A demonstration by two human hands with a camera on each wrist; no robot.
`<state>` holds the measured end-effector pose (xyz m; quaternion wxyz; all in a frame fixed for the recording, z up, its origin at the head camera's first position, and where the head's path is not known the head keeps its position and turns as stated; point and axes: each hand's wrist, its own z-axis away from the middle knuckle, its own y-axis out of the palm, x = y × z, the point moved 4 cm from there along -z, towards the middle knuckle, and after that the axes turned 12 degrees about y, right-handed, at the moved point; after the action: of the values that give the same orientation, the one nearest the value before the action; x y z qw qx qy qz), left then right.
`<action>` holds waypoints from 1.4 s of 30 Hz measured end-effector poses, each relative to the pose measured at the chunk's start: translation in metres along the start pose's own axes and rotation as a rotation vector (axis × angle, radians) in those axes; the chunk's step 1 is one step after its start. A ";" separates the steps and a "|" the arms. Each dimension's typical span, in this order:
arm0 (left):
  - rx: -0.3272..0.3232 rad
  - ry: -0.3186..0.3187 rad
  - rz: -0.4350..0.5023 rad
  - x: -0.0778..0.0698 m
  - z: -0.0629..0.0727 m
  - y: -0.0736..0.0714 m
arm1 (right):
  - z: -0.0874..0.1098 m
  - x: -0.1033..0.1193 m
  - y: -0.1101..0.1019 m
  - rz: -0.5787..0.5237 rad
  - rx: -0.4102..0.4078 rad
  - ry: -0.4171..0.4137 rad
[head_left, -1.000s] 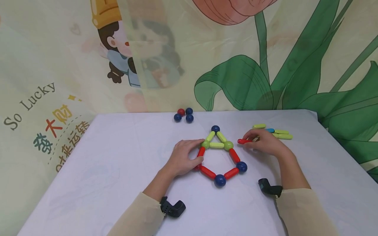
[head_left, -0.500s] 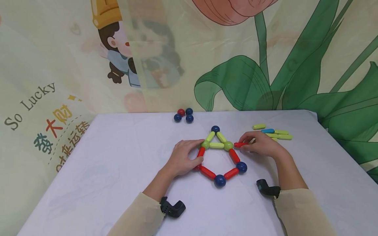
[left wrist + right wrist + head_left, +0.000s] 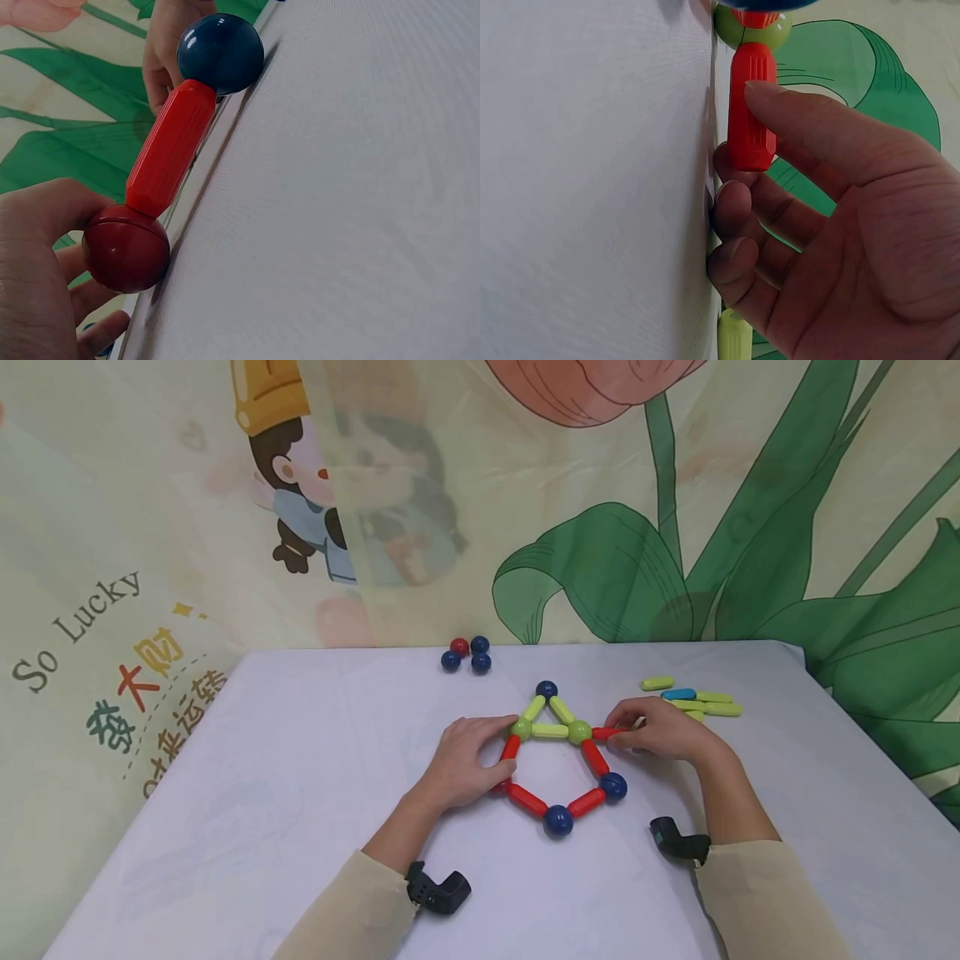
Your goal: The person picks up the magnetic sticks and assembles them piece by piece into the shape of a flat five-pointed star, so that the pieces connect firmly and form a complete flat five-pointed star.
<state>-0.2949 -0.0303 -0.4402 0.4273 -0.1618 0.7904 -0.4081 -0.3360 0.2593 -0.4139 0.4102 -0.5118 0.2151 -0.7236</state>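
A figure of magnetic sticks and balls lies on the white table: a yellow-green triangle with a blue ball (image 3: 547, 690) on top, above red sticks (image 3: 527, 800) joined by balls. My left hand (image 3: 468, 760) holds its left side, index finger at the left green ball (image 3: 521, 728) and thumb over the left red stick, by the red ball (image 3: 126, 249). My right hand (image 3: 663, 727) pinches a red magnetic stick (image 3: 751, 112) between thumb and fingers. That stick's far end meets the right green ball (image 3: 580, 732), pointing outward. The other right fingers are curled beneath it.
Several loose yellow-green sticks (image 3: 722, 709) and a blue stick (image 3: 678, 694) lie behind my right hand. At the table's back edge sit several blue balls (image 3: 481, 663) and a red ball (image 3: 460, 647). A printed cloth (image 3: 600, 568) hangs behind the table.
My right hand has moved left, bringing the red stick from apart to the right green ball. The blue stick behind it shows more fully. My left hand stays in place.
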 end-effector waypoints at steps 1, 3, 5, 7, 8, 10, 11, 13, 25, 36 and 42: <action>-0.001 0.000 0.001 0.000 0.000 0.000 | 0.000 0.000 0.000 -0.001 0.000 0.000; -0.001 -0.001 0.003 0.000 0.001 -0.001 | -0.001 0.000 0.000 0.001 0.002 0.003; 0.001 -0.001 0.005 -0.001 0.001 -0.001 | -0.001 -0.001 -0.001 0.000 0.002 0.008; 0.004 -0.004 0.009 -0.001 0.001 -0.002 | 0.001 -0.001 -0.002 -0.004 0.003 0.010; 0.004 -0.005 0.011 -0.001 0.000 -0.002 | 0.001 -0.002 -0.003 -0.005 0.001 0.008; 0.003 -0.006 0.021 -0.001 0.000 -0.003 | 0.003 -0.003 -0.005 -0.007 -0.006 0.006; 0.002 -0.007 0.023 -0.001 0.001 -0.003 | 0.003 -0.004 -0.007 -0.008 -0.009 0.002; 0.000 -0.007 0.024 -0.001 0.001 -0.002 | 0.006 -0.005 -0.010 -0.009 -0.017 -0.009; 0.003 -0.004 0.014 0.000 0.001 -0.001 | 0.019 -0.022 -0.040 -0.012 -0.159 0.034; 0.010 -0.008 0.020 0.000 0.001 -0.001 | 0.023 -0.055 -0.056 0.014 -0.246 0.177; 0.010 -0.005 0.022 -0.001 0.000 -0.001 | 0.023 -0.066 -0.057 0.019 -0.264 0.201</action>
<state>-0.2939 -0.0305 -0.4387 0.4346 -0.1519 0.7890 -0.4068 -0.3273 0.3481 -0.4010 0.3224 -0.4841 0.3531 -0.7328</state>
